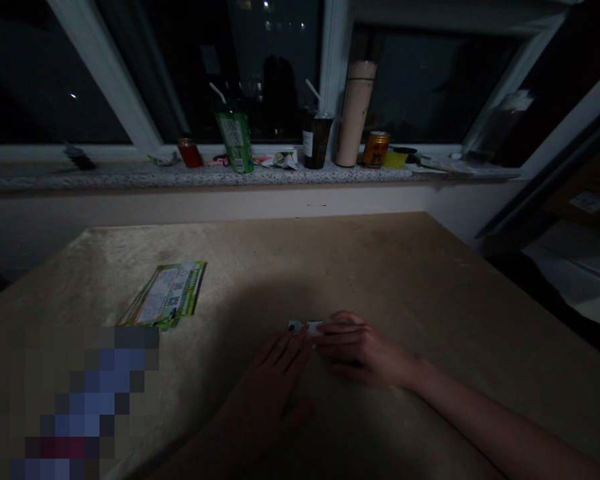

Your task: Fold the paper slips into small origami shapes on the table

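Left hand (271,375) lies flat, touching a printed card (314,327) on the table (380,267); right hand (363,348) touches it, grip unclear.

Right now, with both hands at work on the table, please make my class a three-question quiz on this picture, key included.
1. Multiple choice: what stands next to the tall flask, just to its right, on the windowsill?
A) red jar
B) can
C) green cup

2. True or false: the pile of cards lies to the right of the right hand.

3. Short answer: what lies on the table at the fingers of the left hand?

Key:
1. B.
2. False; it lies to the left of both hands.
3. A small piece of paper, partly hidden by fingers.
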A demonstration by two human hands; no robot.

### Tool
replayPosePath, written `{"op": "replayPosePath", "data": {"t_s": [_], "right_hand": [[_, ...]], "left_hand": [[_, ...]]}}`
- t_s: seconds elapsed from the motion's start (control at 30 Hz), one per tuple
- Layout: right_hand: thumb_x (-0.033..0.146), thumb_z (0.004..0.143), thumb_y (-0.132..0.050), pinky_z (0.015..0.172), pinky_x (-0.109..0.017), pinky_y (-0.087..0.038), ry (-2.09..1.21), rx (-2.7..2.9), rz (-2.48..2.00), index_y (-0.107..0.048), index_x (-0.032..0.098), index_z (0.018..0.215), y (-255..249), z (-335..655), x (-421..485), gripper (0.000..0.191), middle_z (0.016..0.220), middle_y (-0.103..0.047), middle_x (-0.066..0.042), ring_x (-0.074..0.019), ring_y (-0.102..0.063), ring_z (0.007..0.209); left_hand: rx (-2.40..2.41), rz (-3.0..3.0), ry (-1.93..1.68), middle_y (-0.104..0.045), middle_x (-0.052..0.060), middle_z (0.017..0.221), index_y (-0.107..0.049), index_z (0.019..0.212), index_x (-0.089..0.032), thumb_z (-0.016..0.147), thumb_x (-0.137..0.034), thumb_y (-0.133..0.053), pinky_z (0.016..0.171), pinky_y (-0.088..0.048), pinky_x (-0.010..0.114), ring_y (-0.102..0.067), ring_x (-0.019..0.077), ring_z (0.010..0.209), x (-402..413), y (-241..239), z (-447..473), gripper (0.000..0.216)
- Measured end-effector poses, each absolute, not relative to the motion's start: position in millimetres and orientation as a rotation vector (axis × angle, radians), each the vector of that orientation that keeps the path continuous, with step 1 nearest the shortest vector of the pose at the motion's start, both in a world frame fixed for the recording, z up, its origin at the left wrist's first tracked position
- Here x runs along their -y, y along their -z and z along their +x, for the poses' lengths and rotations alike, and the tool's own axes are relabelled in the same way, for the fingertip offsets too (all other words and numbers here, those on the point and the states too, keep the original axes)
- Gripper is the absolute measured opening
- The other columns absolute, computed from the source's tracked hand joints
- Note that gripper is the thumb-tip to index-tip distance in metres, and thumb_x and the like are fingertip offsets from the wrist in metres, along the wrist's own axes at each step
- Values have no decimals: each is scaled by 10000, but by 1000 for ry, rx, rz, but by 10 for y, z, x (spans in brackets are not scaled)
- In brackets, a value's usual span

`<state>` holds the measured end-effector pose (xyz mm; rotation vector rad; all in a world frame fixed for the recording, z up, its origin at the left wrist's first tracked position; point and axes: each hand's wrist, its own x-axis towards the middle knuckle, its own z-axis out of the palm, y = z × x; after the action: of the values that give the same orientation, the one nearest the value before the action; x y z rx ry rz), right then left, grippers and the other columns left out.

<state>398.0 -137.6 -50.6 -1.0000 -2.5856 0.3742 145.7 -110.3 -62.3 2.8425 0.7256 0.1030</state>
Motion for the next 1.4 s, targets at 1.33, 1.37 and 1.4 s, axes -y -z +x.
{"op": "replayPosePath", "data": {"t_s": [1.33, 1.37, 1.4], "right_hand": [[243, 925, -527, 1150, -440, -199, -599, 2480, -995, -517, 249, 1300, 516, 4068, 1389, 375, 1314, -570, -62, -156, -433, 1301], [245, 925, -527, 1151, -443, -194, -587, 2496, -991, -518, 244, 1299, 511, 4071, 1390, 374, 1317, -567, -65, -157, -430, 1303], [250, 926, -526, 1153, -444, -189, -573, 2510, -989, -518, 236, 1299, 507, 4073, 1392, 373, 1320, -564, -69, -158, -428, 1304]], "left_hand": [[-650, 2727, -60, -124, 85, 1557, -90, 1504, -231, 864, -484, -539, 1122, -236, 466, -171, 301, 1403, 1054, 514, 1382, 822], [-643, 2725, -72, -126, 80, 1557, -96, 1503, -240, 860, -484, -545, 1123, -234, 467, -174, 303, 1402, 1049, 514, 1382, 822], [-640, 2724, -79, -128, 77, 1557, -97, 1503, -243, 856, -485, -552, 1123, -234, 467, -179, 304, 1401, 1044, 516, 1381, 827]]}}
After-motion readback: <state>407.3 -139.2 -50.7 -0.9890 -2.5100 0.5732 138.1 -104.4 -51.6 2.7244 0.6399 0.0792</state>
